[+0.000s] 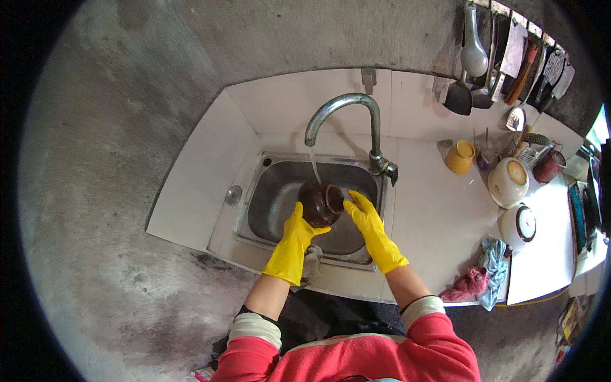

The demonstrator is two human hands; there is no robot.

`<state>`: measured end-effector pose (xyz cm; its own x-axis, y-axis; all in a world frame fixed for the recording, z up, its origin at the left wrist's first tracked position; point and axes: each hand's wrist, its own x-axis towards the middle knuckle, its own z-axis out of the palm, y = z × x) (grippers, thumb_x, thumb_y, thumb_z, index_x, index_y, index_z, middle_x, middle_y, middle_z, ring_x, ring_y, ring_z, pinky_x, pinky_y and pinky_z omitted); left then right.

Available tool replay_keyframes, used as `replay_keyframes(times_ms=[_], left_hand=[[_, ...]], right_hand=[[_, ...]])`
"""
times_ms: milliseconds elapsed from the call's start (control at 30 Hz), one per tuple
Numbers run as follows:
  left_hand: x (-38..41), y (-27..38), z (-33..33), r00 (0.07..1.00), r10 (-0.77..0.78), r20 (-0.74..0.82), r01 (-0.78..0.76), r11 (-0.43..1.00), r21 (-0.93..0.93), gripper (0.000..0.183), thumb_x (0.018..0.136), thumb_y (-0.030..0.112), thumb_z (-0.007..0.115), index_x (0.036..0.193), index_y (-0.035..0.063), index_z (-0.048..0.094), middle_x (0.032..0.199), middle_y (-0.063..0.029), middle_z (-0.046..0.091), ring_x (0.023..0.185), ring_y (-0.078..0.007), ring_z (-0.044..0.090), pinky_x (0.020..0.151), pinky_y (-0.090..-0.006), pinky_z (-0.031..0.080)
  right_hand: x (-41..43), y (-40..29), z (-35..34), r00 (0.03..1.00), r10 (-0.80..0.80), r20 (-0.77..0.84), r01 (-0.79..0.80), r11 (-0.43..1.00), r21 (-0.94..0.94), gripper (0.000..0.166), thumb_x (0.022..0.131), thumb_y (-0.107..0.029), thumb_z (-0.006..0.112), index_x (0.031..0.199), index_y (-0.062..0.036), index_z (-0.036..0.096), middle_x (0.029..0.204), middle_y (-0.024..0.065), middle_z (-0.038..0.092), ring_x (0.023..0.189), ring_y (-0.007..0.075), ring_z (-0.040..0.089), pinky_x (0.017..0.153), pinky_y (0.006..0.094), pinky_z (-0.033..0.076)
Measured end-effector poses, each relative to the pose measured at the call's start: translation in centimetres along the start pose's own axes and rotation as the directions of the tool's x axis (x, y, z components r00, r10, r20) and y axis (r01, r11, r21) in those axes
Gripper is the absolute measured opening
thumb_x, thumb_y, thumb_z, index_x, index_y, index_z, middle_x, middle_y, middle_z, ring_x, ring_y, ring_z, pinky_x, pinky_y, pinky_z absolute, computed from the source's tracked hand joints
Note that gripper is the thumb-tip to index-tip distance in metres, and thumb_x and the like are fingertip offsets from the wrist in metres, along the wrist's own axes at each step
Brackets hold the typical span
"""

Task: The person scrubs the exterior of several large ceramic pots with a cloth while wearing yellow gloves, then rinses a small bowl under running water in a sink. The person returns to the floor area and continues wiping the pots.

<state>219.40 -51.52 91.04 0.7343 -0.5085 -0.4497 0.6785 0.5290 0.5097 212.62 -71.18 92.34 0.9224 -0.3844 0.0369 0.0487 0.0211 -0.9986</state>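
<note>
A round dark brown glazed pot [315,206] is tilted on its side over the stainless steel sink [267,210], its mouth facing right. My left hand [295,238], in a yellow rubber glove, grips the pot from below and the left. The fingers of my right hand [366,219], gloved the same way, are at the rim of the pot's mouth; whether they press on it is hard to tell. From the curved metal faucet [343,101] a stream of water [314,164] runs down onto the pot.
A grey cloth [312,262] hangs over the sink's front edge by my left wrist. On the right counter stand a yellow cup [460,156], upturned white bowls [509,181] and a dark red mug [549,166]. Red [470,285] and blue cloths [493,267] lie at the front edge. Utensils [472,52] hang above.
</note>
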Motion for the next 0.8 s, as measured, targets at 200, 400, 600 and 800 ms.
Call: replay_keyframes(times_ms=[200, 400, 600, 800], left_hand=[[-0.4, 0.3, -1.6, 0.993, 0.031, 0.113, -0.082, 0.875, 0.478, 0.100, 0.053, 0.044, 0.081, 0.132, 0.0096, 0.032, 0.133, -0.0113, 0.041, 0.123, -0.0285, 0.039, 0.098, -0.0415, 0.035], [-4.3, 3.1, -0.2, 0.994, 0.089, 0.058, -0.104, 0.712, 0.694, 0.073, 0.077, 0.029, 0.068, 0.135, 0.0068, 0.030, 0.137, -0.0136, 0.035, 0.124, -0.0292, 0.037, 0.095, -0.0421, 0.039], [-12.2, 1.9, 1.4, 0.895, 0.444, 0.029, -0.009, -0.047, 0.999, 0.076, 0.071, 0.028, 0.073, 0.133, 0.0088, 0.035, 0.130, -0.0196, 0.040, 0.119, -0.0341, 0.040, 0.093, -0.0434, 0.039], [-12.4, -2.3, -1.6, 0.836, 0.414, 0.359, -0.069, -0.570, 0.819, 0.053, 0.060, 0.018, 0.078, 0.108, 0.0093, 0.055, 0.110, -0.0164, 0.054, 0.104, -0.0345, 0.050, 0.088, -0.0412, 0.040]], right_hand=[[1.3, 4.0, 0.7, 0.809, 0.425, 0.407, -0.561, 0.348, 0.752, 0.037, 0.092, -0.033, 0.048, 0.118, -0.0067, 0.052, 0.116, 0.0098, 0.056, 0.108, 0.0230, 0.053, 0.094, 0.0402, 0.043], [0.3, 4.4, 3.1, 0.903, 0.134, 0.407, -0.429, 0.291, 0.855, 0.025, 0.089, -0.020, 0.054, 0.110, -0.0060, 0.056, 0.106, 0.0077, 0.061, 0.093, 0.0195, 0.060, 0.081, 0.0345, 0.051], [2.5, 2.7, 6.0, 0.896, 0.342, 0.284, -0.411, 0.396, 0.821, 0.021, 0.084, -0.005, 0.059, 0.104, -0.0083, 0.059, 0.097, 0.0049, 0.063, 0.081, 0.0173, 0.062, 0.069, 0.0314, 0.053], [5.0, 7.3, 7.5, 0.921, 0.382, 0.075, -0.289, 0.539, 0.791, 0.025, 0.079, 0.001, 0.064, 0.102, -0.0076, 0.060, 0.090, 0.0018, 0.064, 0.079, 0.0144, 0.060, 0.064, 0.0281, 0.049]])
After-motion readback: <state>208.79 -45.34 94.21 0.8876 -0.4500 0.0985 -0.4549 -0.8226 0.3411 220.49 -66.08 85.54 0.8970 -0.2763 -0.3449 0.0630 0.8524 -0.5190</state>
